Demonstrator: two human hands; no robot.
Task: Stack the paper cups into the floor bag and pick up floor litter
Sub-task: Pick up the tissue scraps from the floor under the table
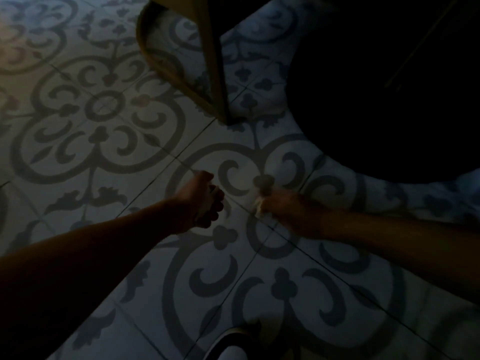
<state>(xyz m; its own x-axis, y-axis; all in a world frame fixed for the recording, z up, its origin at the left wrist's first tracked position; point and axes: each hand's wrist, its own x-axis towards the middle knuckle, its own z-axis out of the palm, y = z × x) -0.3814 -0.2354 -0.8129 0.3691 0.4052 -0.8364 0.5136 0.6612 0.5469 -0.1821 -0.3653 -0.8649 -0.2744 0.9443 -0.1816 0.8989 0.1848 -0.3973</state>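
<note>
A pale scrap [259,207] is pinched by the right hand [288,211]; the left hand [205,201], at nine o'clock, is clenched on something pale. Both should be kept closed firmly.

No writing, label, brand, number or sign can be read anywhere: the picture is dim and blurred, and the floor tiles [109,107] carry only a scrolled flower pattern, with no letters on them
</note>
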